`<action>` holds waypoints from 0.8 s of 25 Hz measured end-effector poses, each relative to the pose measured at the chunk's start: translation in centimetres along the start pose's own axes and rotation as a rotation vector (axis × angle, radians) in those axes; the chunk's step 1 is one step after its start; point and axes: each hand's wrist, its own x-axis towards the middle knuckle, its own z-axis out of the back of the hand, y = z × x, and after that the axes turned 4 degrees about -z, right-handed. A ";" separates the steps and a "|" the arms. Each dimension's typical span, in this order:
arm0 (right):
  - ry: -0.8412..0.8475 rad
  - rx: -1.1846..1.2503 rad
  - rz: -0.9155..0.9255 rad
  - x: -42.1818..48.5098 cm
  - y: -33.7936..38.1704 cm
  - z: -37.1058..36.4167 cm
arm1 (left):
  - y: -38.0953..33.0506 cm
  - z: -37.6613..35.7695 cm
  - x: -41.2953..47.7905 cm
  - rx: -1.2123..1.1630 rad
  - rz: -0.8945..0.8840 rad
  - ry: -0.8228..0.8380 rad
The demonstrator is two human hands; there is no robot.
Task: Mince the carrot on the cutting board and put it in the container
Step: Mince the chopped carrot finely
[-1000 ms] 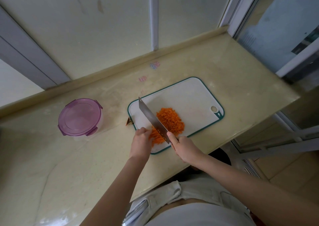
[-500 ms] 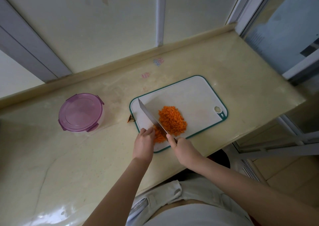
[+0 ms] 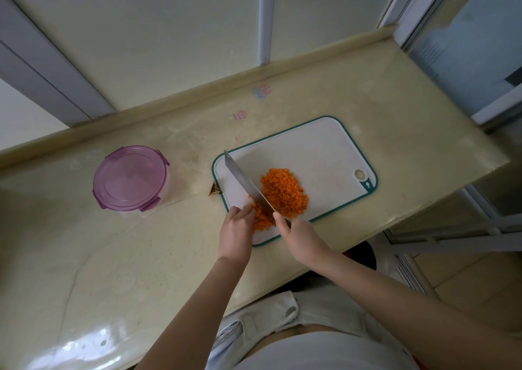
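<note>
A white cutting board (image 3: 316, 146) with a green rim lies on the beige counter. A heap of minced carrot (image 3: 284, 193) sits near its middle. My right hand (image 3: 300, 234) grips the handle of a cleaver (image 3: 245, 184), forefinger along the blade's back, blade running away to the upper left. To the blade's left, my left hand (image 3: 237, 229) holds down uncut carrot strips (image 3: 261, 220) with curled fingers. The round container (image 3: 130, 179) with a purple clip lid stands shut at the left.
A small carrot end (image 3: 213, 191) lies on the counter (image 3: 141, 256) just off the board's left edge. A raised ledge and window panels run along the back. The counter's front edge is close to my body; its right end drops off beside the board.
The view has shifted slightly. The cleaver has kept chopping in nearly the same spot by my left fingers. The pile of mince and the container have not moved.
</note>
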 end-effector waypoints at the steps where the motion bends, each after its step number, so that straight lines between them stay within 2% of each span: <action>1: 0.014 0.043 -0.020 0.5 -0.4 0.3 | -0.1 0.0 0.0 0.006 -0.002 -0.005; 4: 0.075 0.154 -0.054 1.4 -1.1 1.1 | -0.3 0.2 0.0 -0.014 -0.006 -0.039; 9: 0.047 0.177 -0.036 1.3 -0.9 0.9 | -1.1 0.1 0.2 -0.069 0.024 -0.106; 17: 0.019 0.198 -0.007 0.1 -0.3 1.9 | -1.3 1.1 0.4 -0.142 0.071 -0.019; 20: 0.015 0.205 -0.008 -0.4 -0.1 2.4 | -1.4 1.3 0.3 -0.204 0.123 -0.046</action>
